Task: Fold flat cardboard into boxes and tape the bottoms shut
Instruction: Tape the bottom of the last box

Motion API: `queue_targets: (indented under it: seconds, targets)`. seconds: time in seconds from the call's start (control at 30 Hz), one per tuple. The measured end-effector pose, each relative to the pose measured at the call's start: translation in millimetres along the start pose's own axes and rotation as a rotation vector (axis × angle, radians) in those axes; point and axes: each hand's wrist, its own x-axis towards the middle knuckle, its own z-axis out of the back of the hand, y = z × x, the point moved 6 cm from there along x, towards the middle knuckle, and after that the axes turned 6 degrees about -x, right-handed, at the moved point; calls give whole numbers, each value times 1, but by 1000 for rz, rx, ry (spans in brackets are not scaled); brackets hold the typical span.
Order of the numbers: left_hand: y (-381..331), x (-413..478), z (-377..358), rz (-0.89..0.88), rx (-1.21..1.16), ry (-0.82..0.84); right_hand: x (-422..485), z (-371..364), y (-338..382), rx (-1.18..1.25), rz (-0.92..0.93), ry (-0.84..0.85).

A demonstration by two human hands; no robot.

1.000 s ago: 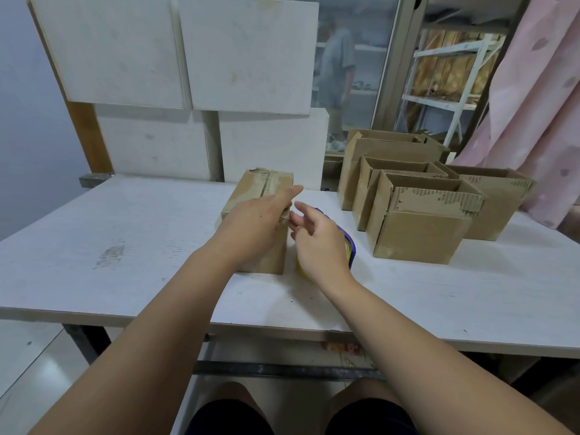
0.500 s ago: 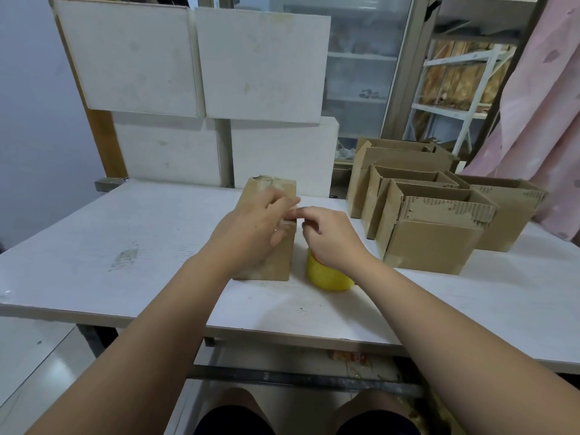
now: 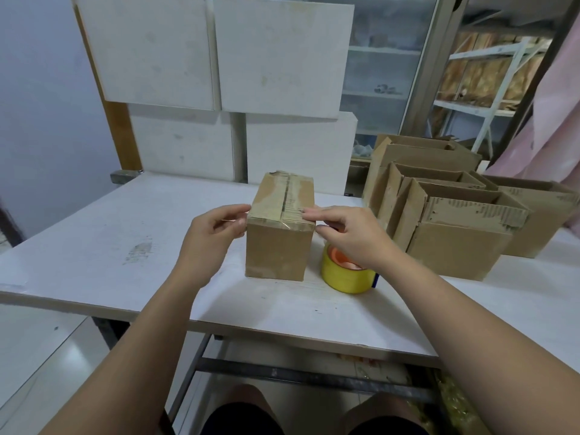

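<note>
Head view: your box (image 3: 277, 246) sits near the middle of the white table (image 3: 94, 246), just in front of you. Its closed side faces up. A seam runs down the middle of that side, and there is shiny tape over it. A tape strip (image 3: 279, 219) also lies across the near top edge.

Your left hand (image 3: 213, 233) is at the top left corner of the box. Its fingers are curled, with the first finger on top and the thumb on the side, pinching that corner. Your right hand (image 3: 348, 237) is at the top right corner. It pinches the same way, with the first finger on top and the thumb below.

A yellow tape roll (image 3: 342, 277) lies flat on the table just beside the box on the right, partly under your right wrist. Further right stands a group of open boxes (image 3: 455, 246), close together, with their flaps up. Big white boards (image 3: 282, 58) stand behind the table.
</note>
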Motion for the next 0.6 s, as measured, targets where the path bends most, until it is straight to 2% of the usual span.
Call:
queue_targets:
  seconds: [0.27,0.5,0.6]
  targets:
    - [7,5,-4,-49,85,193,3,4,-5,48,-9,39]
    - [0,1,-7,-253,347,144,4,0,-1,56,-16,-12]
    - [0,3,-7,-279,419,154,4,-2,-2,47,-18,-29]
